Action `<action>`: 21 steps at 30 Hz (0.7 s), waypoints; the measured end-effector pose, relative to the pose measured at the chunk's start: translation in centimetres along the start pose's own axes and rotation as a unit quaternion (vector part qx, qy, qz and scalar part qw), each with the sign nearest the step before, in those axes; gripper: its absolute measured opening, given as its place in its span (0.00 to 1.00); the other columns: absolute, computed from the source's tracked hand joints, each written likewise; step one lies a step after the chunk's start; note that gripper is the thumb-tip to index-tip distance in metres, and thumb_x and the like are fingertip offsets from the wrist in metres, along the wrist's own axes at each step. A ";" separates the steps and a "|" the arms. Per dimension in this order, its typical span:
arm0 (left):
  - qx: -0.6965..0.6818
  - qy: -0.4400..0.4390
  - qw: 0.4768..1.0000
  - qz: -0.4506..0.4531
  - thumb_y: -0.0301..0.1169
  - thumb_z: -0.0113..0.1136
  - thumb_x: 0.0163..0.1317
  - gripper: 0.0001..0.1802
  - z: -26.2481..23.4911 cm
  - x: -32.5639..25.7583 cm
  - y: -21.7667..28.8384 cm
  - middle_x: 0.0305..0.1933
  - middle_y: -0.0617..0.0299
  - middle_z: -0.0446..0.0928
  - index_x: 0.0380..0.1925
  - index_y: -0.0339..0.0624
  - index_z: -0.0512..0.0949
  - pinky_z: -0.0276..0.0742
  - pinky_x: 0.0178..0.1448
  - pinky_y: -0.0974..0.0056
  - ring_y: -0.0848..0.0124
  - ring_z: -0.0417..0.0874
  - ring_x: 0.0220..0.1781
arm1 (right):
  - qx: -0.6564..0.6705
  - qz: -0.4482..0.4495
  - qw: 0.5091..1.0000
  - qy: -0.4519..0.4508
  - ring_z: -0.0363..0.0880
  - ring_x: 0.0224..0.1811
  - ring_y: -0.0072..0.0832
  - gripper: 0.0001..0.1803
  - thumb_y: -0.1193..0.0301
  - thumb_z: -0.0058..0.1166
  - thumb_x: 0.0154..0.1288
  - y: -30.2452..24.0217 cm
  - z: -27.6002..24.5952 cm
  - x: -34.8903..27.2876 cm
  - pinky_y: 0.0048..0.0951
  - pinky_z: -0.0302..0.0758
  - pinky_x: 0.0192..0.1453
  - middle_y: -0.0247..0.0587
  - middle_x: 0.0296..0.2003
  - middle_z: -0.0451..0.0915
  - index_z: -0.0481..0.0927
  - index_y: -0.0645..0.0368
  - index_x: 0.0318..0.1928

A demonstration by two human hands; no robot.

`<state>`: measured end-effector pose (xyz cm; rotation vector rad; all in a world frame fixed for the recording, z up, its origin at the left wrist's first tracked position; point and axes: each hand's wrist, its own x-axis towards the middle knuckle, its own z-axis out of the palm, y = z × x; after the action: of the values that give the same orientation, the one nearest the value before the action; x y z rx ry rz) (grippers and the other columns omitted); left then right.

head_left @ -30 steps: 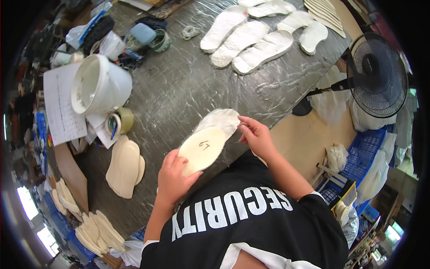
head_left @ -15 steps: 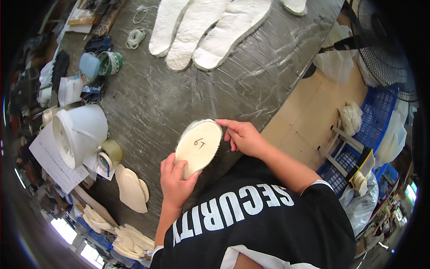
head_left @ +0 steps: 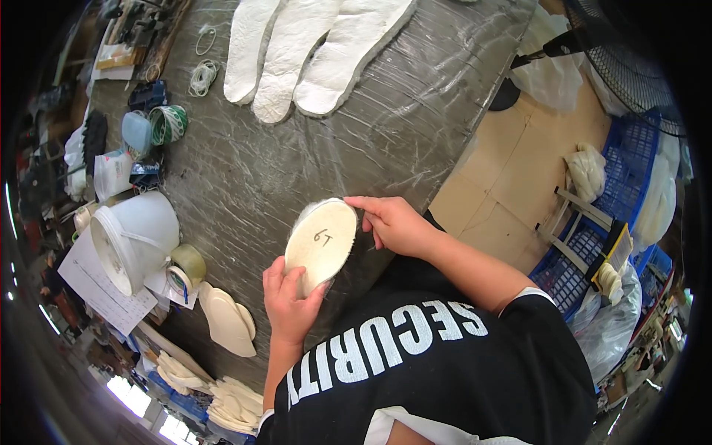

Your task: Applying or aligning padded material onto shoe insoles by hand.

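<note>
A cream, oval insole (head_left: 324,241) with fluffy white fibres along its edge is held over the table at the middle. A dark handwritten mark shows on its flat upper face. My left hand (head_left: 293,297) is closed around the near end, fingers on top and thumb at the right edge. At the far right edge, my right hand (head_left: 397,226) pinches the rim, index finger stretched along it and other fingers curled. Its thumb is hidden. Several white, thick, foot-shaped pieces (head_left: 297,67) lie side by side farther up the table.
Left stand a white bucket (head_left: 137,237), tape rolls (head_left: 187,265), a written sheet (head_left: 100,278) and a green tin (head_left: 169,124). Cream insole-shaped pieces (head_left: 227,320) lie nearer me. A fan (head_left: 623,70) and blue crates (head_left: 567,259) are beyond the table's right edge.
The view has shifted slightly, so the table things appear moved. Both hands keep their hold on the insole, with hardly any change in its pose.
</note>
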<state>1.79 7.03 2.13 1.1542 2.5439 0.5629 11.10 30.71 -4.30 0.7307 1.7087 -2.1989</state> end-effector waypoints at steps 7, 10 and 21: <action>0.010 -0.002 1.000 -0.002 0.31 0.78 0.35 0.27 0.1 0.2 0.0 0.55 0.46 0.72 0.38 0.38 0.78 0.74 0.54 0.51 0.47 0.74 0.51 | -0.001 0.004 1.000 -0.004 0.75 0.20 0.26 0.27 0.84 0.36 0.64 0.0 0.1 0.2 0.29 0.78 0.30 0.42 0.27 0.74 0.72 0.62 0.63; 0.014 -0.003 1.000 0.000 0.31 0.78 0.35 0.27 0.2 0.3 0.1 0.55 0.45 0.72 0.38 0.38 0.78 0.74 0.54 0.51 0.47 0.74 0.51 | -0.003 0.017 1.000 -0.009 0.75 0.20 0.24 0.26 0.83 0.36 0.66 0.2 0.0 0.2 0.27 0.77 0.30 0.40 0.29 0.75 0.71 0.59 0.64; 0.033 -0.008 0.999 0.004 0.31 0.79 0.34 0.28 0.5 0.9 0.2 0.54 0.46 0.72 0.38 0.38 0.77 0.74 0.54 0.50 0.47 0.74 0.51 | -0.014 0.012 1.000 -0.009 0.75 0.20 0.25 0.27 0.84 0.36 0.64 -0.1 -0.1 0.3 0.29 0.78 0.29 0.42 0.28 0.75 0.70 0.63 0.64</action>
<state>1.56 8.00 1.71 1.1875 2.5637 0.4739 10.85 30.89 -4.38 0.7186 1.7080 -2.1549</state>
